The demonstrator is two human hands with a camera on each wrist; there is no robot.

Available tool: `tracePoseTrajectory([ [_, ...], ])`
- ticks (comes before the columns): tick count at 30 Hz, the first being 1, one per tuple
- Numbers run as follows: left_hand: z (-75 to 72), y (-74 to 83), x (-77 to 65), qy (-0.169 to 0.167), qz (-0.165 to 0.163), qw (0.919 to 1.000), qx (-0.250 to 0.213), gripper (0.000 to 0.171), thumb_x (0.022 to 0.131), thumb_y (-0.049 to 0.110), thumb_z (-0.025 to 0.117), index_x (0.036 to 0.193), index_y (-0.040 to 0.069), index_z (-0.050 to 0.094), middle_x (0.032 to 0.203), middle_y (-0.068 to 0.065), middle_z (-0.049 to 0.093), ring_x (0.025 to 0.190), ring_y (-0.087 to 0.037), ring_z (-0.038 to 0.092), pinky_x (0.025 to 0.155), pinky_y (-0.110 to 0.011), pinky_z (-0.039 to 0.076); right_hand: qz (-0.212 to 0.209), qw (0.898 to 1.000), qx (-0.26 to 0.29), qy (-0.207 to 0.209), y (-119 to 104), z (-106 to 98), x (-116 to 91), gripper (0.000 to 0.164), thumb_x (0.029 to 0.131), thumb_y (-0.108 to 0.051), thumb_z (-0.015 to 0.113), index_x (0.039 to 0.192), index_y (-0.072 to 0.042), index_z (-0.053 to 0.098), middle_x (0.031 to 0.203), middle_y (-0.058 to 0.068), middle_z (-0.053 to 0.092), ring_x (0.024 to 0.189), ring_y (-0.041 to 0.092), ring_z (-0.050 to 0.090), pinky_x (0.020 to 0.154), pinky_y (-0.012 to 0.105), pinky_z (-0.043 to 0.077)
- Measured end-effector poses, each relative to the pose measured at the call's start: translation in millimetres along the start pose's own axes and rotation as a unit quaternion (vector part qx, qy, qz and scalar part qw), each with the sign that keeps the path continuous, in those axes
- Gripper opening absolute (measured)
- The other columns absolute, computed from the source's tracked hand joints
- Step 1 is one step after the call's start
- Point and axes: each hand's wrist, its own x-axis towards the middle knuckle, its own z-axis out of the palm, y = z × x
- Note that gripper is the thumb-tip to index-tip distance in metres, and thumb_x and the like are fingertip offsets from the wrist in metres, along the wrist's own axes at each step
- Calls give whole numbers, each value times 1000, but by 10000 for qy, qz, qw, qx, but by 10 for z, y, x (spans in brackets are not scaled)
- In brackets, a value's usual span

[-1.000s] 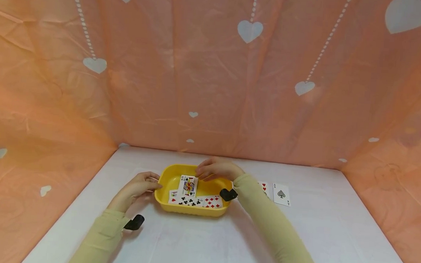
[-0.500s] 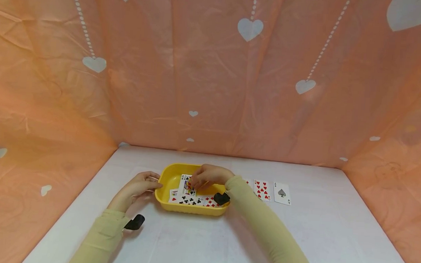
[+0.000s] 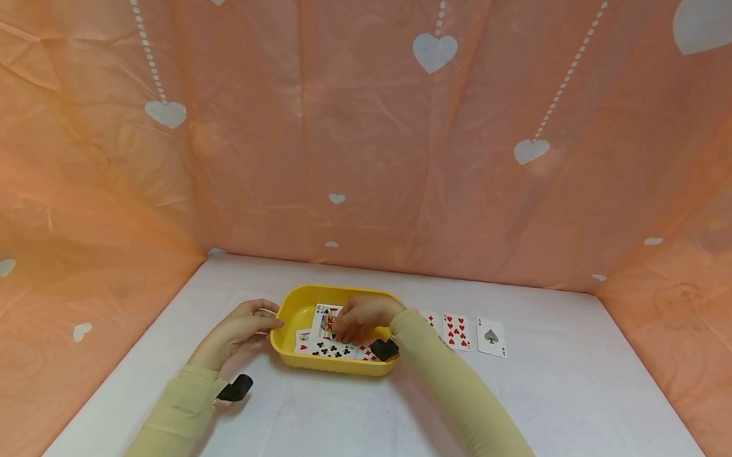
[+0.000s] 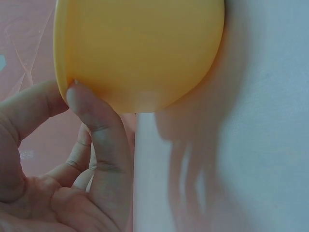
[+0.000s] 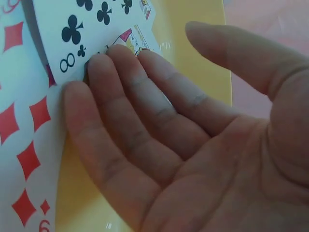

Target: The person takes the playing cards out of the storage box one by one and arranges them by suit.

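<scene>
My left hand [image 3: 242,325] pinches the left end of a yellow plastic tray [image 3: 335,367]; in the left wrist view the thumb [image 4: 99,116] and forefinger are at the rim. Inside the tray my right hand [image 3: 365,316] reaches down over the playing cards. Its four fingers [image 5: 159,113] lie side by side with tips against the cards, while the thumb stands apart. Beneath the fingertips are a spade face card [image 3: 324,320], partly covered, and an eight of clubs [image 5: 75,31]. A nine of diamonds [image 5: 26,162] lies beside that.
To the right of the tray, an ace of spades [image 3: 491,336], a hearts card [image 3: 457,332] and a partly hidden red card [image 3: 429,319] lie in a row on the white table [image 3: 308,424]. An orange cloth with hearts [image 3: 369,154] hangs around the back and sides.
My right hand has moved down and slightly left, from the tray's back rim onto the cards. More of the hearts card shows. The left hand stays at the rim.
</scene>
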Motion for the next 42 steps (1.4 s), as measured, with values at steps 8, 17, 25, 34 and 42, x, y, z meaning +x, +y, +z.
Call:
tracePoseTrajectory([
  [8,13,-6,-2,-141,261,9995,-139,40,85,1,66,117,-11,46,84,-6,62,72,-17,61,64,-28,53,176,9996,-211,34,-23,7,-22,22,92,-15,62,98,5,69,83,10,67,67,16,57,63,27,50],
  [17,29,-29,-9,-94,242,9996,-97,38,85,2,67,115,-9,48,86,-6,61,77,-18,61,65,-30,52,120,9982,-581,131,-36,14,-57,10,86,-2,67,96,-3,69,76,1,63,62,12,47,56,24,41],
  [25,34,-31,-18,-73,212,9997,-72,39,85,3,67,116,-8,48,87,-6,61,77,-18,62,64,-30,52,125,9954,-876,357,-15,1,-55,12,86,-2,67,97,-5,71,77,-1,63,63,10,48,57,23,42],
  [34,22,-15,-9,-31,102,9999,4,40,85,5,68,117,-7,48,84,-5,60,69,-15,59,59,-28,50,235,9938,-876,642,-25,-42,-63,6,87,-3,65,88,-2,70,66,0,53,59,10,44,54,21,39],
  [42,6,-2,-22,-24,116,9999,7,41,85,5,69,118,-7,47,87,-6,61,69,-14,59,59,-27,50,257,9936,-884,656,-15,-55,-65,6,88,-5,64,85,-3,68,64,0,48,60,10,43,56,22,41],
])
